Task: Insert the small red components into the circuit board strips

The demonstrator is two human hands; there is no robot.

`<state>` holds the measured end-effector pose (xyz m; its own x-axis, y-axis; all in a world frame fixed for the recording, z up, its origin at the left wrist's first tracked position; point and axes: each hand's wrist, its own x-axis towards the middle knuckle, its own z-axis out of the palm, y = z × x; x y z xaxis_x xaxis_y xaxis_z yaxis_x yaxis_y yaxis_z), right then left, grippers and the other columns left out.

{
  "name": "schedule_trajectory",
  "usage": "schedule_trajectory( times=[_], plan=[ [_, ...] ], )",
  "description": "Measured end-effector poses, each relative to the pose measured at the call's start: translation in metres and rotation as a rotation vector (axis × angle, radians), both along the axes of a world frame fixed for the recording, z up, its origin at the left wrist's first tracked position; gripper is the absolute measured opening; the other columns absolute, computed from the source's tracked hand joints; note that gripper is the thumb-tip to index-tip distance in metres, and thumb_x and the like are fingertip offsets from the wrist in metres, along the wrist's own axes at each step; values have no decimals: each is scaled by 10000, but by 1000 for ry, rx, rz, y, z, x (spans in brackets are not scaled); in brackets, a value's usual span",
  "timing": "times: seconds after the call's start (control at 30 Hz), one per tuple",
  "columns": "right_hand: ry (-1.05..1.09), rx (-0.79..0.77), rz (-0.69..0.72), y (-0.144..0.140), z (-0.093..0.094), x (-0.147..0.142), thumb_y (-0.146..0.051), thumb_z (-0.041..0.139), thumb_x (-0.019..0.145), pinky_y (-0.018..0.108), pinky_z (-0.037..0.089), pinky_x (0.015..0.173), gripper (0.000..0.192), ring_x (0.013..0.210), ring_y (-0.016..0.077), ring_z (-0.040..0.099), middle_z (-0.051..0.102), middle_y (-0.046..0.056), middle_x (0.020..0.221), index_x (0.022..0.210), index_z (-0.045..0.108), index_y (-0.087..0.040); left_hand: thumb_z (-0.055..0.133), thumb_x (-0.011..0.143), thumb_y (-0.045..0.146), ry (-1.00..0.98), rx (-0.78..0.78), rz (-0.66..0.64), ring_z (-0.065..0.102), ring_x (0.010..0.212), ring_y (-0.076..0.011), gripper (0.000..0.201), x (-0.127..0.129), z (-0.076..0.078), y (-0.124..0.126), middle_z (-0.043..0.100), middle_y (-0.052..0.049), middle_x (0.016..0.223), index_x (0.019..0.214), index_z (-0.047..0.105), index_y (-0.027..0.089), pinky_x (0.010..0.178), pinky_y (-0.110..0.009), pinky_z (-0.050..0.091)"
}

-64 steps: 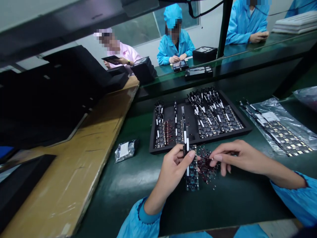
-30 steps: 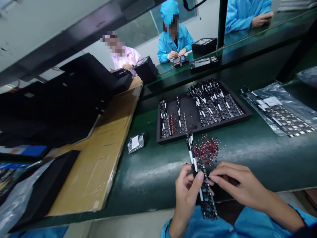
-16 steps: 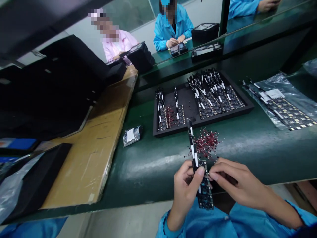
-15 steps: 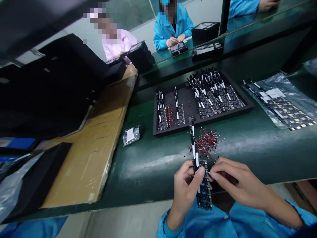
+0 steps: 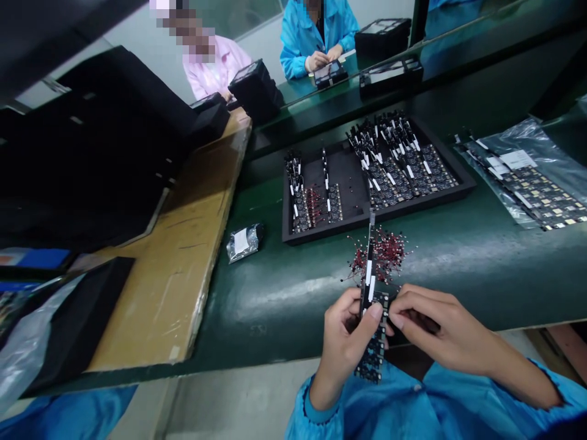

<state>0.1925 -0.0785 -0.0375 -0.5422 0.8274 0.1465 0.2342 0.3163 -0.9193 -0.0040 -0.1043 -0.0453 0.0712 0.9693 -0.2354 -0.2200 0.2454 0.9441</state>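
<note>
Two bare hands meet over the near edge of the glossy green table [image 5: 284, 330]. The left hand [image 5: 346, 339] pinches a dark, narrow circuit-board strip [image 5: 373, 354] between thumb and fingers; the right hand [image 5: 435, 327] has thumb and forefinger pressed together at the strip's right edge. Just beyond lies a loose heap of tiny red-and-black wired parts [image 5: 389, 247], in front of a black foam tray [image 5: 330, 230].

Good work here probably means gripping the strip firmly, sparing its long black-and-white tails [image 5: 369, 269], and bringing the fingertips squarely to one spot. Whether the right fingertips hold anything cannot be told. The left thumb covers some of the strip, and the clear plastic bag [image 5: 557, 143] is cut off at right.
</note>
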Motion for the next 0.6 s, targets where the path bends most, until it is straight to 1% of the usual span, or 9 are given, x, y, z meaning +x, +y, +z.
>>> schedule_trajectory(
  times=[0.13,0.33,0.47,0.6],
  plan=[
    [-2,20,-34,0,1,-1,-376,526,963,266,482,525,131,583,150,583,626,-43,768,933,651,-348,745,844,284,45,13,-1,649,358,-212,165,1,4,0,765,-75,561,913,722,136,374,-268,537],
    [-9,-3,-29,0,2,-1,-371,541,959,259,484,532,141,584,148,591,628,-44,761,908,666,-328,752,832,305,137,53,19,676,415,-228,190,3,6,1,780,-92,583,896,742,126,414,-274,553],
    [11,-34,-24,0,1,1,-351,561,964,265,495,543,126,604,151,608,654,-41,793,930,679,-323,758,828,309,135,68,19,676,400,-227,189,3,5,0,792,-92,593,895,744,132,458,-304,579],
    [48,-49,-86,0,-1,0,-389,562,961,274,551,569,129,670,170,666,684,-44,815,949,685,-351,761,831,295,101,82,19,737,486,-276,175,2,-1,0,812,-98,623,921,724,149,525,-334,602]
  ],
)
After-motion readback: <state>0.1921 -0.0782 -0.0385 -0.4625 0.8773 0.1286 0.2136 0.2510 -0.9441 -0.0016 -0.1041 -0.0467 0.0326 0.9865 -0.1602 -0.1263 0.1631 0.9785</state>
